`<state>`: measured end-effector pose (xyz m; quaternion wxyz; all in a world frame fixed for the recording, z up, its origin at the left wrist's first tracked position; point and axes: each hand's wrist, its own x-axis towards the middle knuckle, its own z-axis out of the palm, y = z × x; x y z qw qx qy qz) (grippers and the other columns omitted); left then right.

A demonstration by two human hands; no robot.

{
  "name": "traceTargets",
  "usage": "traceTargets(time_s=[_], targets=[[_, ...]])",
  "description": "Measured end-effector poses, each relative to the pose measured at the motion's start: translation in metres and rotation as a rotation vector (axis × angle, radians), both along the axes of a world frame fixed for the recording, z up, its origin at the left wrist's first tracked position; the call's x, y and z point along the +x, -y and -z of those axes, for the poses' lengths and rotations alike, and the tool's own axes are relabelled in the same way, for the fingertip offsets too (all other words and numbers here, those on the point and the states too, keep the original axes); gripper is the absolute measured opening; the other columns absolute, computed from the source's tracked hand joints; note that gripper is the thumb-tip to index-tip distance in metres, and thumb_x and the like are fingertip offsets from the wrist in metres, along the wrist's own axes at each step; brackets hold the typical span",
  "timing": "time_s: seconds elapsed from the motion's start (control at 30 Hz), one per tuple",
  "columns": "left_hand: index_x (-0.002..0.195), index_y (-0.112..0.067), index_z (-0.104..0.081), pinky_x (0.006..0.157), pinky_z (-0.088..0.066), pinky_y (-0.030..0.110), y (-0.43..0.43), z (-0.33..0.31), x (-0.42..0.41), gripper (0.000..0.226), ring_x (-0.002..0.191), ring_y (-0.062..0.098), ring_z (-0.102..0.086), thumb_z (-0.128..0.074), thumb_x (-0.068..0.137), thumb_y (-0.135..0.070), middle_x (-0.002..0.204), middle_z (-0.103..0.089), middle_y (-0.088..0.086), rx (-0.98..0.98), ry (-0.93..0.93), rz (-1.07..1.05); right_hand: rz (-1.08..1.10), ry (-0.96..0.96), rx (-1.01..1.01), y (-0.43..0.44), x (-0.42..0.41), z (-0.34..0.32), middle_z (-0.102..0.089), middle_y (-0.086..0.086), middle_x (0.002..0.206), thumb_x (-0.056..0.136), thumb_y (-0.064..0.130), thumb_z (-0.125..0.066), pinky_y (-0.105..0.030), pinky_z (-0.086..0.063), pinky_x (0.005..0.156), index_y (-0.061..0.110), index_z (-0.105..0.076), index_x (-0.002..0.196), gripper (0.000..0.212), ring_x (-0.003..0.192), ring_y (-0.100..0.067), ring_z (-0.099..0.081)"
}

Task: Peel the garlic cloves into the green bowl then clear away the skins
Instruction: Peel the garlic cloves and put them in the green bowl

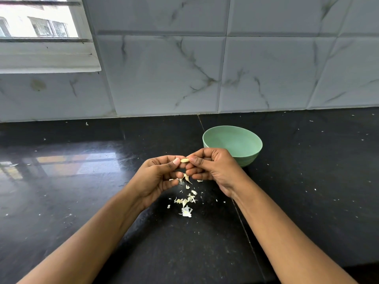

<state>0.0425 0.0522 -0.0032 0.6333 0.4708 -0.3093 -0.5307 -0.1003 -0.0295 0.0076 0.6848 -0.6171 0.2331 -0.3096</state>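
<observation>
Both hands, left [159, 177] and right [213, 167], pinch one clove [184, 160] just before the bowl [232, 143]. Slick once peeled, it may slip onto the skins [185, 200] below.

Glossy black countertop [82, 201] meets a white marble-veined tile wall [225, 68], a daylit window [39, 21] upper left.

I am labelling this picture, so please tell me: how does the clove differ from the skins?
The clove is one plump, smooth piece; the skins are many thin, ragged flakes. The clove is pinched in the air between the left hand and right hand; the skins lie on the counter. Both are pale cream.
</observation>
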Motion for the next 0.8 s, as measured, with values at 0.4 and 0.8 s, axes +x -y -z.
traceTargets(time_s=[0.4,0.8], targets=[[0.08,-0.004,-0.065,0.047,-0.05,0.017,-0.002,0.0,-0.006,0.018,0.05,0.008,-0.062,-0.069,0.067,-0.017,0.065,-0.069,0.005,-0.031,0.266,-0.086,0.107,-0.102,-0.3,-0.001,0.004,0.008,-0.065,-0.002,0.062,0.088,0.008,-0.064,-0.019,-0.053,0.052,0.01,-0.063,0.077,0.011,0.052,-0.009,-0.063],[0.07,-0.008,-0.077,0.048,-0.055,0.019,-0.003,-0.005,0.002,0.033,0.054,0.008,-0.069,-0.092,0.042,-0.018,0.068,-0.072,0.006,0.104,-0.195,0.115,-0.015,0.04,-0.212,-0.002,0.0,0.007,-0.068,0.001,0.066,0.089,0.004,-0.06,-0.019,-0.054,0.056,0.008,-0.062,0.081,0.01,0.058,-0.007,-0.063]])
